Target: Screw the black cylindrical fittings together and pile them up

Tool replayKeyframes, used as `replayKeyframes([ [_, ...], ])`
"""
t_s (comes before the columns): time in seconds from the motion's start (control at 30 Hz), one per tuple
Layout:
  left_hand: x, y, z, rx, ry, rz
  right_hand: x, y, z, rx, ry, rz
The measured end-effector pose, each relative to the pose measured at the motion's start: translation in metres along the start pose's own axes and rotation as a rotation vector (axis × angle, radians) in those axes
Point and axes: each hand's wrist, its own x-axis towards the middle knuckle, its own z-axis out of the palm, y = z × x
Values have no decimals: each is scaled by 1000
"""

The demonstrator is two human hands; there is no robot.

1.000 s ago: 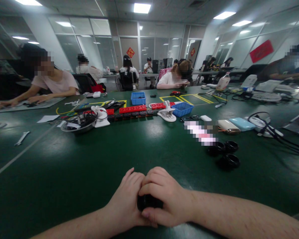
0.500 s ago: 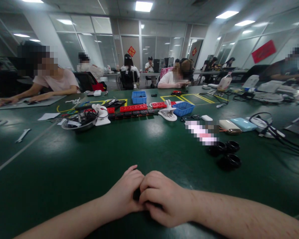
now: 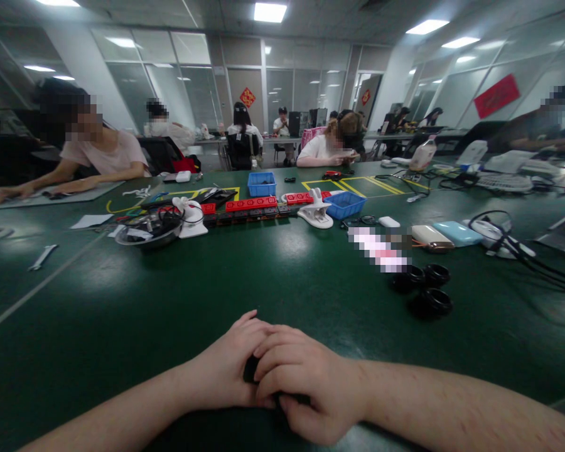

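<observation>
My left hand (image 3: 230, 361) and my right hand (image 3: 308, 383) meet low in the middle of the view, just above the green table (image 3: 169, 295). Between them is a black object (image 3: 251, 369), mostly covered by my fingers, so its kind cannot be made out. The right fingers are curled over it and overlap the left hand. Closed around its far side, my left hand has one fingertip sticking out at the top. Three black ring-shaped parts (image 3: 435, 301) stand on the table to the right, apart from both hands.
Farther back are a metal bowl (image 3: 148, 235) of cables, a red-and-black power strip (image 3: 252, 205), a white clip stand (image 3: 315, 210) and two blue bins (image 3: 346, 204). A wrench (image 3: 43, 257) lies left. Power banks (image 3: 457, 233) and cables lie right. Co-workers sit beyond.
My right hand has shifted slightly, its fingers reaching farther over the left hand. More of the black object shows between the hands. The view has moved a little.
</observation>
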Motion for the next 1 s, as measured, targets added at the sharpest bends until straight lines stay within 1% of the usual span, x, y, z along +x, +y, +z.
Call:
replayKeyframes([
  [0.07, 1, 3, 5, 28, 39, -39, 0, -2, -1, -46, 40, 34],
  [0.17, 2, 9, 16, 78, 144, -130, 0, -2, -1, -130, 89, 154],
  [0.23, 2, 13, 22, 107, 212, -164, -2, 0, 0, -167, 95, 229],
  [0.3, 2, 15, 25, 130, 244, -183, -3, 1, 2, -194, 78, 281],
  [0.4, 2, 15, 25, 131, 229, -203, -5, 3, 4, -220, 36, 329],
  [0.47, 2, 14, 23, 110, 218, -204, -5, 3, 4, -213, 13, 333],
  [0.6, 3, 10, 18, 60, 190, -165, -3, 3, 1, -160, -6, 284],
  [0.73, 5, 5, 12, -16, 107, -110, -2, 3, -3, -97, -27, 232],
  [0.9, 3, -4, 6, -53, 13, -70, 0, 4, -5, -50, -91, 157],
  [1.0, 2, -9, 6, -47, -19, -38, 1, 4, -5, -23, -81, 109],
])
